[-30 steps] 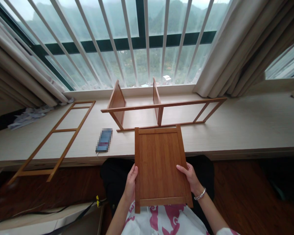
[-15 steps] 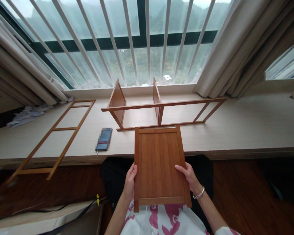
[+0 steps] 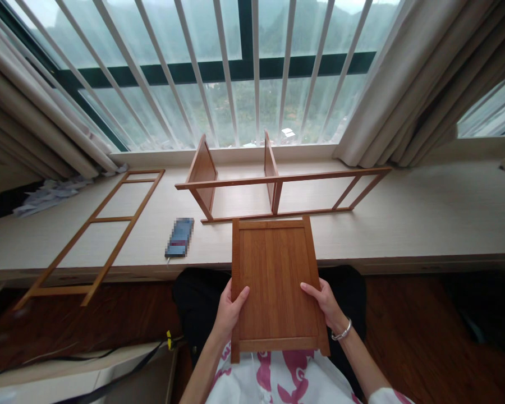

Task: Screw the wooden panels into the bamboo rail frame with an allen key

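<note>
I hold a brown bamboo shelf panel (image 3: 273, 278) flat in front of me, above my lap. My left hand (image 3: 229, 310) grips its left edge with the thumb laid over the top face. My right hand (image 3: 326, 304), with a silver bracelet on the wrist, grips the right edge. Just beyond the panel, on the pale window ledge (image 3: 425, 219), stands a partly built bamboo rack frame (image 3: 278, 188) with two upright panels fitted between its rails.
A loose ladder-like bamboo side frame (image 3: 96, 230) lies flat on the ledge at left, overhanging its front edge. A phone (image 3: 179, 237) lies between it and the rack. Crumpled paper (image 3: 50, 193) sits far left. Curtains hang at both sides of the barred window.
My left thumb has slid further onto the panel's top face. The panel has shifted very slightly; everything on the ledge stays put.
</note>
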`<state>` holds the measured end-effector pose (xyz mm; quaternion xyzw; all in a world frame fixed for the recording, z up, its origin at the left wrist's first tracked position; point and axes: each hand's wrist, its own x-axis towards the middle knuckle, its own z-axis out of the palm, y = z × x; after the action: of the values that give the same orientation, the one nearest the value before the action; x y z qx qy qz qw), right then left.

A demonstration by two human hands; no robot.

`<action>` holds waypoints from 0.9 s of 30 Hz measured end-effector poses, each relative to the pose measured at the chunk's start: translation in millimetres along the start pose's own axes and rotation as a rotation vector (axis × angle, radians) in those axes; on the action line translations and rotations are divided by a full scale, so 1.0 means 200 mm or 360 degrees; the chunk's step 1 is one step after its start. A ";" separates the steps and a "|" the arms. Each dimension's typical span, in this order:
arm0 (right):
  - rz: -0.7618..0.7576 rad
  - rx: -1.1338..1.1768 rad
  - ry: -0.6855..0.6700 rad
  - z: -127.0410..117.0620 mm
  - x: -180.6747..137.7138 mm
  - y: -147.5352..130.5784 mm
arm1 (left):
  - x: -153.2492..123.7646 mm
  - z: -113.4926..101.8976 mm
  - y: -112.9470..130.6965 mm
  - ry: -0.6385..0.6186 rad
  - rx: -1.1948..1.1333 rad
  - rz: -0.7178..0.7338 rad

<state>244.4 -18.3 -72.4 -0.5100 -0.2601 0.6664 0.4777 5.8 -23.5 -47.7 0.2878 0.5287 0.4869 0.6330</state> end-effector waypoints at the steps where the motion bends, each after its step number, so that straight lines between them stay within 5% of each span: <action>1: -0.0001 0.0004 0.0002 0.00 0.00 0.00 | 0.00 0.00 -0.01 -0.0011 0.0007 -0.0001; 27: 0.0175 0.0083 -0.0097 0.02 -0.02 0.01 | 0.01 -0.04 -0.07 -0.0003 0.0164 0.0021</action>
<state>240.7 -21.8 -71.0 -0.4904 -0.2289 0.7134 0.4452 1.5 -28.3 -62.7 0.3241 0.5504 0.4629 0.6146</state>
